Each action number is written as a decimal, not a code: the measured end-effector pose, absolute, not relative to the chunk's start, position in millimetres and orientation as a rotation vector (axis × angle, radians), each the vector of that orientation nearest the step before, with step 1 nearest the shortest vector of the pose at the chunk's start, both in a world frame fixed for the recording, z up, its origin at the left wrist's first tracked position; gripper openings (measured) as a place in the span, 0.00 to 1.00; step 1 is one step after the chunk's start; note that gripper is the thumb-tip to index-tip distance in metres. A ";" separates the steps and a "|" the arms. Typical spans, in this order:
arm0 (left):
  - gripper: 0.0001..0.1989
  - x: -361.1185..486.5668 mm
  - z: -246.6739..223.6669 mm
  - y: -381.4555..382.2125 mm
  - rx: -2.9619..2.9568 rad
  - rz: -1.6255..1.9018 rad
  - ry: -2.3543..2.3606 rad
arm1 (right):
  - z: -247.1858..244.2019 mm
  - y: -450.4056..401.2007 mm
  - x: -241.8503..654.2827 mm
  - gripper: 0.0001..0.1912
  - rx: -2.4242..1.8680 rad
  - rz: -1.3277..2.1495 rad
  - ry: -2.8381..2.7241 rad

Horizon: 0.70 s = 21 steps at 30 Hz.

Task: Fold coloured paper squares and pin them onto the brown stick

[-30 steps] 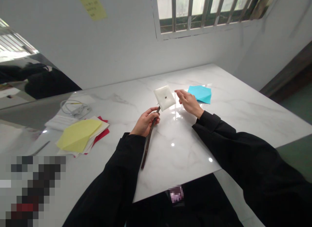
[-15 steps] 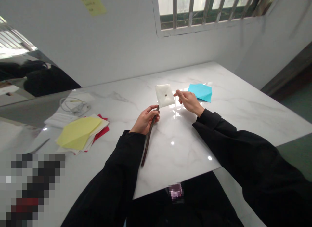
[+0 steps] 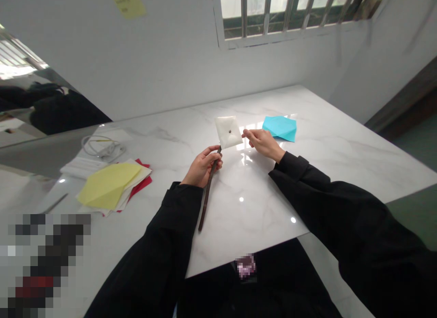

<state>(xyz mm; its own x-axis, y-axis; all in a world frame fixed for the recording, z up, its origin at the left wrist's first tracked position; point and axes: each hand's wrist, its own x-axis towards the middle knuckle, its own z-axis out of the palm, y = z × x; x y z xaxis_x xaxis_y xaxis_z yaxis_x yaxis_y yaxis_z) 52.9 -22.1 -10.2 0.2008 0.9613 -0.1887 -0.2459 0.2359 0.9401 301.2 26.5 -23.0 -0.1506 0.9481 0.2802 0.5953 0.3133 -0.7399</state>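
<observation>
White paper square (image 3: 228,132): on top of a dark stick (image 3: 206,202), above the marble counter (image 3: 252,236).
Left hand (image 3: 202,170): shut around the stick.
Right hand (image 3: 262,144): fingers pinched narrow, holding nothing, just beside the paper.
Blue paper (image 3: 280,128): flat on the counter, past the right hand.

- My camera sits on my head and looks forward and down.
- It is close above my left hand (image 3: 201,168) and my right hand (image 3: 262,144).
- The marble table (image 3: 327,126) lies ahead, the barred window (image 3: 283,12) at 12 o'clock.

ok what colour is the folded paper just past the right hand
The folded paper is turquoise blue, best seen in the head view, beyond the right hand.
</observation>
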 end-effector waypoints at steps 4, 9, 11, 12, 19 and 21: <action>0.25 53.0 -10.9 -21.8 0.935 1.034 0.973 | -18.9 21.9 300.8 0.38 -1.294 0.577 -1.769; 0.25 53.1 -10.6 -22.2 0.947 1.033 0.982 | -18.1 22.5 301.2 0.38 -1.333 0.596 -1.827; 0.25 53.3 -10.4 -22.4 0.949 1.036 0.984 | -21.5 25.3 300.9 0.41 -1.373 0.628 -1.861; 0.25 53.3 -10.3 -22.5 0.949 1.037 0.985 | -23.1 26.2 300.6 0.41 -1.375 0.632 -1.867; 0.26 53.8 -10.2 -22.3 0.942 1.035 0.980 | -21.0 23.1 299.3 0.38 -1.255 0.576 -1.797; 0.27 53.8 -10.4 -22.0 0.945 1.034 0.979 | -20.6 23.8 299.1 0.38 -1.279 0.586 -1.834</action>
